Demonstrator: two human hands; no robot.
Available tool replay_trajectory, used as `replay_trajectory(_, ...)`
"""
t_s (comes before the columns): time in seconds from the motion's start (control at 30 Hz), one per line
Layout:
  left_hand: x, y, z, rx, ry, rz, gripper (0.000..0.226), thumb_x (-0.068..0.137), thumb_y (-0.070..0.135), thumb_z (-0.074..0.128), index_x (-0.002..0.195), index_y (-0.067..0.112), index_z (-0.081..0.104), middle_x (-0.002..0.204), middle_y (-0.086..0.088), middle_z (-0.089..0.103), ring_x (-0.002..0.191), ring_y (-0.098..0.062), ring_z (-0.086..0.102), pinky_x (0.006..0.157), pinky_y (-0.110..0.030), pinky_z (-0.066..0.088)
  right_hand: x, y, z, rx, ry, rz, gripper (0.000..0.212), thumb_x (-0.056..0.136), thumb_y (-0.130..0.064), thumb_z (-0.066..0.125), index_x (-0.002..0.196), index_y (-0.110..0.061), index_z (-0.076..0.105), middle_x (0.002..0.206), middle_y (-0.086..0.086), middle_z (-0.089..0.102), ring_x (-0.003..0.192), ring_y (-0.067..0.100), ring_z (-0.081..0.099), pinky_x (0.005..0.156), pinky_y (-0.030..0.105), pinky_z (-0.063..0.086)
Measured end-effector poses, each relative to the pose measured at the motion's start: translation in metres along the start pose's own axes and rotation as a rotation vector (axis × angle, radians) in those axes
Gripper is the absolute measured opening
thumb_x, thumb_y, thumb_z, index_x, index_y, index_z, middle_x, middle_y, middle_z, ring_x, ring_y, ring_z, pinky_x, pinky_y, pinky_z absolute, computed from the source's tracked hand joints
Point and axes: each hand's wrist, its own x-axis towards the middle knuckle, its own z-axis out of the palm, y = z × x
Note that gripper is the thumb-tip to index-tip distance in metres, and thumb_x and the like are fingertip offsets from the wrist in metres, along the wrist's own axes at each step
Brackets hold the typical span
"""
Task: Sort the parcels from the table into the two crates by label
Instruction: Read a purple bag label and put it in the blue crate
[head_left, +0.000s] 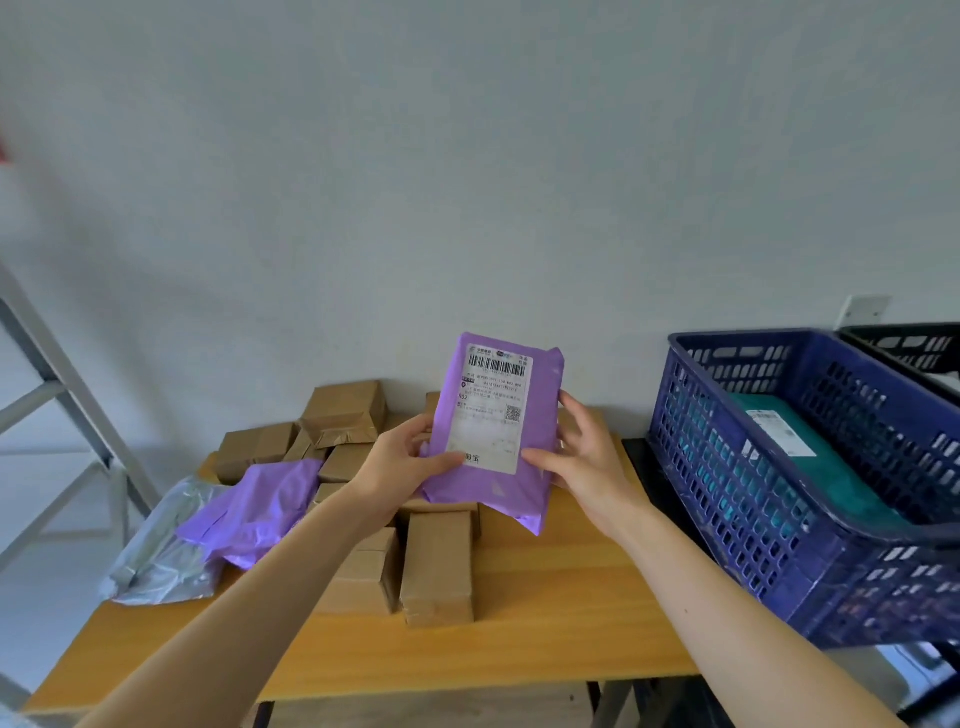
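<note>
Two bare forearms reach forward over the wooden worktop (545, 613); the left hand (400, 462) and right hand (582, 457) curl their fingers round the lower edges of a purple parcel (498, 415), held upright, label facing the camera, above brown boxes (439, 566); a blue crate (810, 540) stands to the right.

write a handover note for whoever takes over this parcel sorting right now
Hands: left hand and right hand both hold the purple parcel upright above the table, label facing the camera.
Done: one teal parcel lies in the blue crate; the black crate hides its inside.
Left: crate the held parcel by its label, then the boxes, purple bag and grey bag on the table.
</note>
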Motion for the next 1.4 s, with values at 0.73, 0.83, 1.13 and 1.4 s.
replay_trajectory(0.73,-0.02,-0.017,-0.02,-0.175,-0.261,0.021,0.047,0.08,0.002,0.072,0.123,0.016,0.059,0.11,-0.011,0.071,0.091,-0.026,0.07,0.068,-0.041,0.058,-0.071,-0.001,0.04,-0.04,0.297,-0.051,0.078,0.076,0.01,0.073,0.14,-0.021,0.04,0.11,-0.01,0.071,0.106,0.007,0.065,0.078,0.022,0.056)
replay_trajectory(0.83,-0.01,-0.021,0.004,-0.204,-0.327,-0.004,0.045,0.079,0.0,0.072,0.12,0.014,0.06,0.114,-0.018,0.068,0.098,-0.035,0.066,0.082,-0.054,0.052,-0.086,-0.001,0.021,-0.036,0.376,-0.029,0.074,0.077,0.007,0.073,0.14,-0.017,0.041,0.118,-0.004,0.068,0.108,0.01,0.065,0.087,0.029,0.056)
replay_trajectory(1.13,0.002,-0.022,0.105,-0.331,-0.45,-0.104,0.034,0.08,-0.003,0.069,0.11,0.013,0.063,0.107,-0.011,0.071,0.084,-0.026,0.071,0.056,-0.037,0.057,-0.142,-0.001,-0.055,-0.005,0.537,0.033,0.05,0.08,-0.009,0.077,0.119,-0.031,0.055,0.105,-0.004,0.073,0.1,0.017,0.069,0.082,0.037,0.056)
replay_trajectory(1.4,-0.008,-0.008,0.224,-0.433,-0.462,-0.217,0.036,0.082,-0.003,0.066,0.114,0.011,0.059,0.115,-0.01,0.069,0.097,-0.029,0.069,0.07,-0.047,0.06,-0.194,0.001,-0.139,0.152,0.715,0.023,0.046,0.082,-0.009,0.075,0.124,-0.016,0.057,0.102,0.001,0.074,0.093,0.017,0.07,0.078,0.031,0.058)
